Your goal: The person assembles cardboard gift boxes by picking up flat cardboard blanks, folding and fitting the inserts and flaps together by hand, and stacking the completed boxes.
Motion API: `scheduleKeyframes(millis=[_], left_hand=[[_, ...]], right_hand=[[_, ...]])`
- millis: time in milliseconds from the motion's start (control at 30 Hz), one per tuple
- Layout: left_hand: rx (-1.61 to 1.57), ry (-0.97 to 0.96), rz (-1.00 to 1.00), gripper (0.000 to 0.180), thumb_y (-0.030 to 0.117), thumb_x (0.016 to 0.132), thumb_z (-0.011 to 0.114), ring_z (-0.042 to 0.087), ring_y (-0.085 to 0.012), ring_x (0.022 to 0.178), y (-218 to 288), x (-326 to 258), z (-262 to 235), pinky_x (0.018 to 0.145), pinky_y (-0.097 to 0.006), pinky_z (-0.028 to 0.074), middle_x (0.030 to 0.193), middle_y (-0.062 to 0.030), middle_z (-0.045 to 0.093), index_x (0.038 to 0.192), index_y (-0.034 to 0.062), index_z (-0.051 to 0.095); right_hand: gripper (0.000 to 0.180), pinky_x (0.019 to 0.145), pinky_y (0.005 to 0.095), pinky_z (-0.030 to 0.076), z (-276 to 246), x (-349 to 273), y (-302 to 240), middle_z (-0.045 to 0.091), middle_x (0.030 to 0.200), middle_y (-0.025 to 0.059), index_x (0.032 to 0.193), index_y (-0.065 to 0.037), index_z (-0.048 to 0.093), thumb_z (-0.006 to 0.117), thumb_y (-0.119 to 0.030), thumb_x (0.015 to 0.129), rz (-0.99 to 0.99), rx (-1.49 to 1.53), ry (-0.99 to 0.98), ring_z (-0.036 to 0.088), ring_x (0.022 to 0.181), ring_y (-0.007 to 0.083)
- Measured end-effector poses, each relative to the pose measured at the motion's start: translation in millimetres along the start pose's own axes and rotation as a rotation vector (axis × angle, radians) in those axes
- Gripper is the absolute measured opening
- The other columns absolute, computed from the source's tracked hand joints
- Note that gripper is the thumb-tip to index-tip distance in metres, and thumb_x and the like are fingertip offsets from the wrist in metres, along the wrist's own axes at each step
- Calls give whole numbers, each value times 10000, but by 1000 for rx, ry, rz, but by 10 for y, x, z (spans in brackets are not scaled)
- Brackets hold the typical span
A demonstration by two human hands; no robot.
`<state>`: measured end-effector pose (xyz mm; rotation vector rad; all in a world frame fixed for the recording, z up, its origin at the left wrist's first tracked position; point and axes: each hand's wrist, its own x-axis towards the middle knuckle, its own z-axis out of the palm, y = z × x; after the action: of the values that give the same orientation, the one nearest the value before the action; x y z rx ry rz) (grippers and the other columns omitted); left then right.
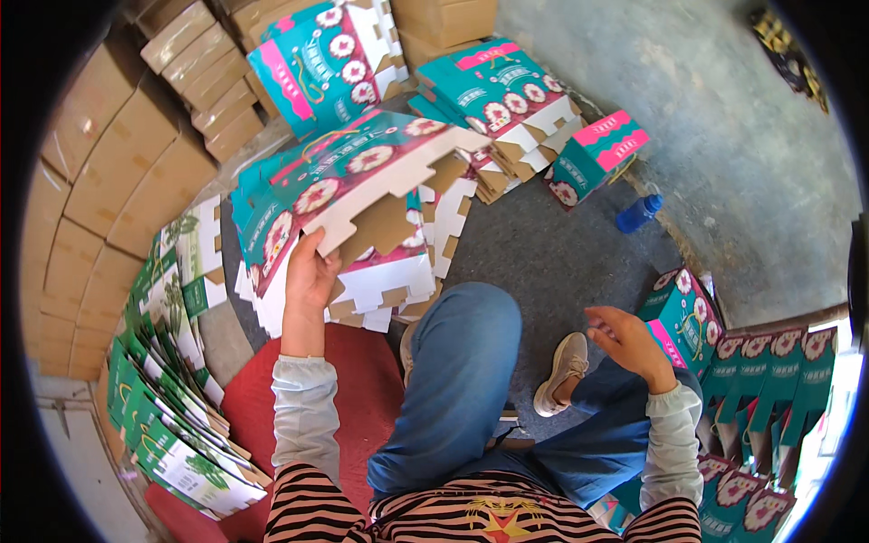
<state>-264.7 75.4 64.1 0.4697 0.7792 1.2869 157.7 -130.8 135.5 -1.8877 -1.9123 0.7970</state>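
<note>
My left hand [310, 279] grips the lower edge of a flattened gift-box carton [358, 161]. The carton is teal and pink with flower-like rings, and its white notched flaps and bare brown inside face me. It is tilted above a pile of similar flat cartons [389, 276]. My right hand [634, 344] hovers over my right knee, fingers loosely stretched and nothing in them. Close beside it stands a folded-up teal gift box [688, 312], partly behind the hand.
More flat cartons [493, 90] lie ahead, near a finished box [593, 158] and a blue bottle [639, 214]. Green-and-white flat cartons [172, 425] fan out at left before stacked brown boxes [109, 190]. Rows of assembled boxes [765, 380] stand at right. A red seat [317, 398] is beneath me.
</note>
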Motion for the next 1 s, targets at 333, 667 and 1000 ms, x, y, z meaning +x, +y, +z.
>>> scheduleKeyframes(millis=[333,667,1000], left_hand=[[34,-243,130,179,155,812,597,393,-101,554,143,28,1595,483,-219,318,837,-28,565,950,80,510],[-255,-489,-92,200,150,846,556,531,-112,605,-697,-862,2820,475,-242,360,877,-44,612,1036,101,519],[-729,-706,-645,246,223,888,486,563,-179,783,-2090,-1218,2348,608,-286,427,953,-101,608,1046,43,543]], right_hand=[[330,679,324,481,-94,-37,138,613,925,145,1084,-23,543,574,-224,824,-81,78,175,617,765,256],[543,869,305,411,-379,13,-70,525,1141,132,1258,13,400,440,-401,908,-334,752,204,514,1051,218],[291,729,312,449,22,18,248,579,909,117,1026,18,523,511,-233,878,-18,654,761,554,841,191]])
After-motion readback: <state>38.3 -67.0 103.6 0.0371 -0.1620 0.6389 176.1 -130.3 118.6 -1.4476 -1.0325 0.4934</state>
